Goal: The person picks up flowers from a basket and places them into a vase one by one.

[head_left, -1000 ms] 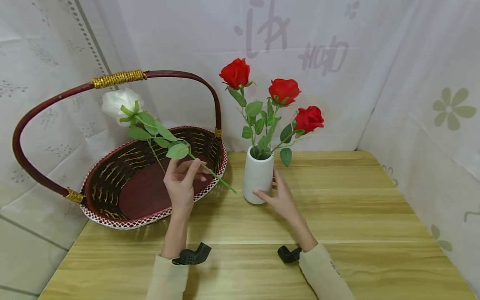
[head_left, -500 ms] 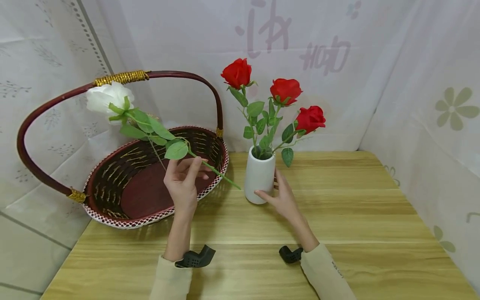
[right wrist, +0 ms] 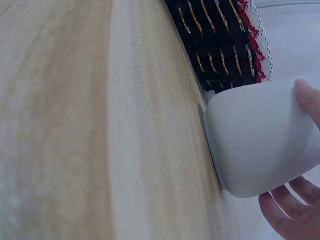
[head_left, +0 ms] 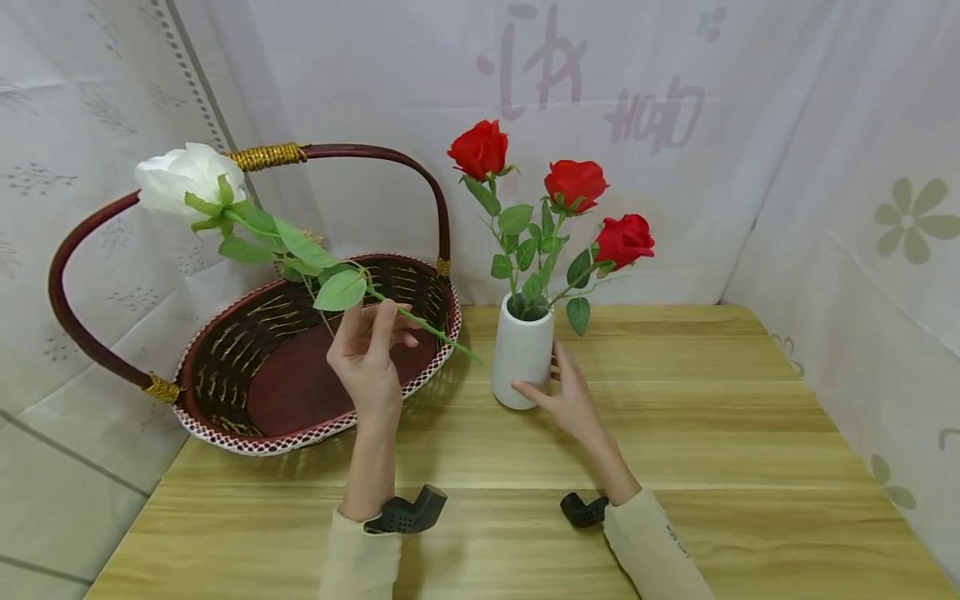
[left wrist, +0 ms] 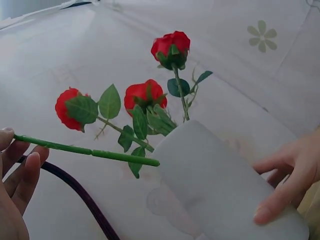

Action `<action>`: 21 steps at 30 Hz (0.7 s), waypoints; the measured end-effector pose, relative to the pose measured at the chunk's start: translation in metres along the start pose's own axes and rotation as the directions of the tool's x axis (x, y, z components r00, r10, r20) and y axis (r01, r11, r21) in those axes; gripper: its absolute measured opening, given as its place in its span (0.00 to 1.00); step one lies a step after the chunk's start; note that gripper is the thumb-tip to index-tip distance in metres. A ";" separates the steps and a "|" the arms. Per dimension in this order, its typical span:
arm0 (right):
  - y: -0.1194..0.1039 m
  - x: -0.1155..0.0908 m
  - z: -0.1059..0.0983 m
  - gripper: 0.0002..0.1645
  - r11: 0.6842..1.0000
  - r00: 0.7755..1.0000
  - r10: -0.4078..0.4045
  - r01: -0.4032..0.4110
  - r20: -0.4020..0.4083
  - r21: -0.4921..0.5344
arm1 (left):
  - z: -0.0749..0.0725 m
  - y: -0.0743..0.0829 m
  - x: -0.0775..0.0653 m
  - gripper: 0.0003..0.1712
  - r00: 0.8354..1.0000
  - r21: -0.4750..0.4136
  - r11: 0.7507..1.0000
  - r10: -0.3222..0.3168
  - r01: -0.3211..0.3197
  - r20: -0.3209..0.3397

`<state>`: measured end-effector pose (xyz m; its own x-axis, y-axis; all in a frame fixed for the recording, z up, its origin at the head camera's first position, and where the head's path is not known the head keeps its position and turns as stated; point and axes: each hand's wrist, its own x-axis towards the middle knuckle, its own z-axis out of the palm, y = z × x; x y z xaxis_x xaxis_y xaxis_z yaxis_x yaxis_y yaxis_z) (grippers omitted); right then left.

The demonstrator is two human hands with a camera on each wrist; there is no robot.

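A white rose (head_left: 191,185) with green leaves is pinched by its stem between the thumb and fingers of my left hand (head_left: 367,354). The bloom points up and left over the basket, and the cut end of the stem slants down to the right. In the left wrist view that stem end (left wrist: 125,157) overlaps the side of the white vase (left wrist: 225,180). Three red roses (head_left: 576,183) stand in the vase, which is upright on the table. My right hand (head_left: 566,398) grips the vase low on its right side, thumb in front and fingers behind.
A dark woven basket (head_left: 300,437) with a white lace rim and a tall arched handle (head_left: 375,151) stands on the left, partly under the white rose. The wooden table (head_left: 675,433) meets a printed white cloth (head_left: 750,125) at the back and sides.
The white rose has swung left and up in my left hand, its bloom now in front of the basket handle. My right hand keeps its grip on the vase.
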<state>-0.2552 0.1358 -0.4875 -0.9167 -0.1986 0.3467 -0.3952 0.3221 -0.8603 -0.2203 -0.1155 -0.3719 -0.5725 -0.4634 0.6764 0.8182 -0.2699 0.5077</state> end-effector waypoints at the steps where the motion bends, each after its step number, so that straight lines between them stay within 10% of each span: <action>1: 0.000 0.000 0.000 0.54 1.000 1.000 0.003 -0.003 0.002 0.000 | 0.002 -0.001 0.000 0.10 1.000 0.003 1.000 0.002 -0.002 -0.001; 21: 0.001 0.000 -0.002 0.53 1.000 1.000 0.025 -0.025 0.010 -0.018 | 0.032 -0.012 0.001 0.20 0.999 -0.054 0.998 0.037 -0.037 0.006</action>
<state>-0.2560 0.1377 -0.4873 -0.9258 -0.1995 0.3211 -0.3730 0.3435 -0.8619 -0.2329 -0.0855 -0.3601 -0.5422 -0.4676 0.6981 0.8402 -0.2976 0.4533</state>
